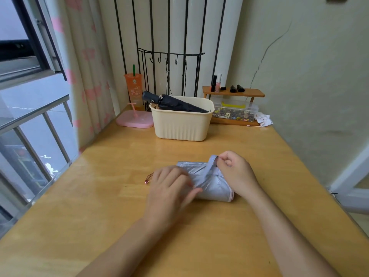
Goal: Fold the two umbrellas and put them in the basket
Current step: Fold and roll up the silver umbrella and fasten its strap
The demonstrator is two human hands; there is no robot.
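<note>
A folded pale silver-blue fabric umbrella [213, 182] lay on the light wooden table [99, 206] just below the centre of the frame. The left hand [171, 188] rested on its left end, fingers laid fairly flat across the cloth. The right hand [235, 172] pinched the umbrella's narrow strap [212, 159] between thumb and curled fingers at its upper edge. In the upper centre, a folded dark navy umbrella [175, 103] lay slanted in the cream ribbed plastic basket [181, 126].
</note>
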